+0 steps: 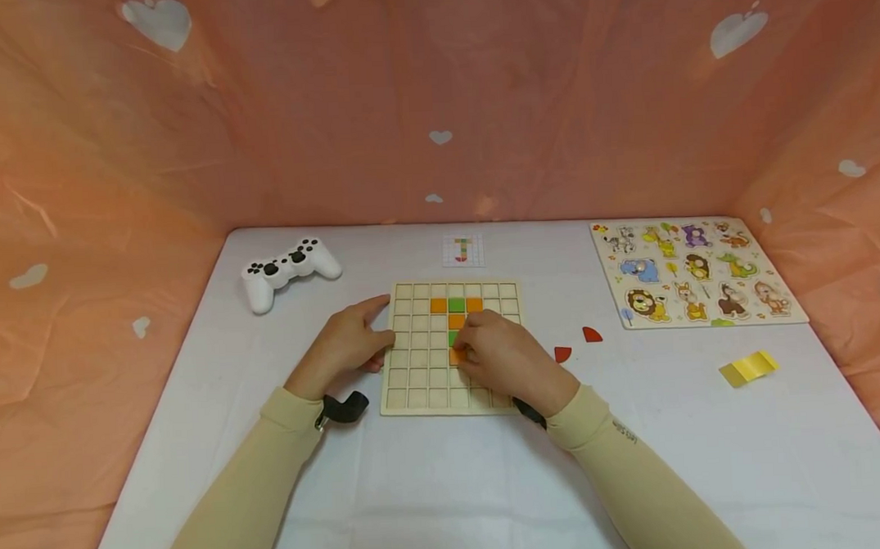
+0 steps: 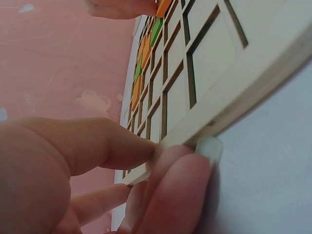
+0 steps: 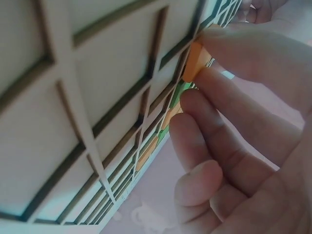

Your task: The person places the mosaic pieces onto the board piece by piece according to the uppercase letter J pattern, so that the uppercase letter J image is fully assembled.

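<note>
A pale wooden grid board (image 1: 418, 376) lies in front of me. My left hand (image 1: 343, 344) holds its left edge, thumb at the rim and other fingers bent against the side, with one finger stretched toward the upper corner. Between thumb and finger of my right hand (image 1: 503, 358) is an orange tile (image 3: 195, 61), tilted over a cell below a green tile (image 1: 453, 338). Above that sit an orange tile (image 1: 457, 321) and a top row of orange (image 1: 439, 306), green (image 1: 457, 305) and orange squares (image 1: 474, 304). The right hand covers several cells on the right.
A small pattern card (image 1: 463, 250) lies behind the board. Two red quarter-round pieces (image 1: 592, 334) are to the right. Farther right are an animal peg puzzle (image 1: 679, 276) and a folded yellow piece (image 1: 749, 368). At the back left lies a white game controller (image 1: 291, 269).
</note>
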A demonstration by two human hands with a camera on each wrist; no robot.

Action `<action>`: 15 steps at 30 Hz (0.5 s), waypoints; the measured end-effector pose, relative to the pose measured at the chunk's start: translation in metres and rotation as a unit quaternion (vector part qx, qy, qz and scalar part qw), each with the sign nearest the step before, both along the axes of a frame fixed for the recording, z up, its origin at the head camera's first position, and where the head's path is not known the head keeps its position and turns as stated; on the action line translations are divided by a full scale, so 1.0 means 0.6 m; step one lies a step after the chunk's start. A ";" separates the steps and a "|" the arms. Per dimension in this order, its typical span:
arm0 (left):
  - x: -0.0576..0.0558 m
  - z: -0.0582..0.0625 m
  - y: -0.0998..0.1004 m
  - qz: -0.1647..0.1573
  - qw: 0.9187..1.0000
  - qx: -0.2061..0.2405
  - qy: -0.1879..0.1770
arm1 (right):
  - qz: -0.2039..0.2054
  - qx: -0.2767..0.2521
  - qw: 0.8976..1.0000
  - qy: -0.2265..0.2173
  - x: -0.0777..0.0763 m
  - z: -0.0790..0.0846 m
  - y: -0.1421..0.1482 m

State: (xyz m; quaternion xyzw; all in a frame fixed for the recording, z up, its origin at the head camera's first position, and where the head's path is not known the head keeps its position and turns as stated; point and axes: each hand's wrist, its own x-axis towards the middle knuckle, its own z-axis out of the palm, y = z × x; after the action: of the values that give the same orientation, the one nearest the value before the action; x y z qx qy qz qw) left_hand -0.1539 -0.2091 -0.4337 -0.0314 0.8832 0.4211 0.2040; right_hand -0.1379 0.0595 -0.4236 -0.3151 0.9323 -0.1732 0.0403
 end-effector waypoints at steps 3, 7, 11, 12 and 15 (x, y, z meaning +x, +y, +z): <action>0.000 0.000 0.000 -0.003 1.000 -0.002 0.002 | 0.000 -0.001 1.000 0.004 -0.001 -0.001 0.000; -0.001 0.001 0.000 -0.003 1.000 -0.002 0.002 | 0.000 -0.002 1.000 0.005 -0.001 -0.001 0.001; -0.001 0.001 0.000 -0.003 1.000 -0.004 0.002 | 0.000 -0.002 1.000 0.003 -0.001 -0.001 0.000; -0.001 0.001 0.000 -0.004 1.000 -0.005 0.002 | -0.001 -0.001 1.000 0.002 -0.001 -0.001 0.000; -0.001 0.000 0.000 -0.004 1.000 -0.004 0.002 | -0.003 -0.001 1.000 -0.001 -0.001 -0.002 0.001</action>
State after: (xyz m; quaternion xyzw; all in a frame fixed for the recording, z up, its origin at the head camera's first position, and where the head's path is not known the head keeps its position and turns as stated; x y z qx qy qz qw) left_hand -0.1543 -0.2094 -0.4336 -0.0276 0.8855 0.4168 0.2037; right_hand -0.1383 0.0600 -0.4247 -0.3126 0.9328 -0.1746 0.0404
